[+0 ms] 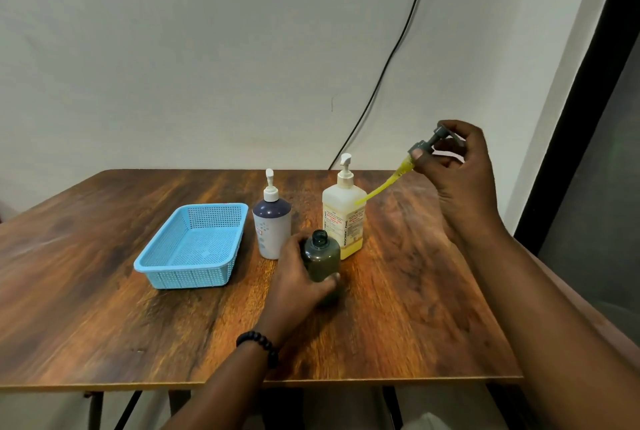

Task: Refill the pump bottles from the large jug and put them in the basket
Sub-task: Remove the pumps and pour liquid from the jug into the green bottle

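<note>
Head view, wooden table [104,325] seen from its near edge.

Nearest: left forearm comes in from the bottom, a black bead bracelet [258,346] on the wrist. The left hand [298,284] wraps the dark green pump bottle [322,258], fingers curled round its lower body, one fingertip showing at the right side. The bottle stands on the table at centre, roughly upright, neck open with no pump fitted. Contents not readable through the dark plastic.

Right side, raised above the table: the right hand [457,166] pinches the grey pump head [427,143] removed from that bottle, thumb on the collar, other fingers curled behind the nozzle. The dip tube [384,185], coated in yellow liquid, slants down and left from the collar; its tip ends in front of the shoulder of the large bottle behind.

Just behind the green bottle: a translucent white pump bottle [344,221] with a printed label and yellow liquid in its bottom portion, pump fitted. Whether the two touch, cannot tell. To its left, standing apart, a white and dark blue pump bottle [272,227], pump fitted.

Left of that bottle: the light blue perforated basket [162,265], rectangular, flat on the table, holding nothing.

Farthest: a pale wall [173,48] with a black cable [391,58] running diagonally down behind the table's far edge.
</note>
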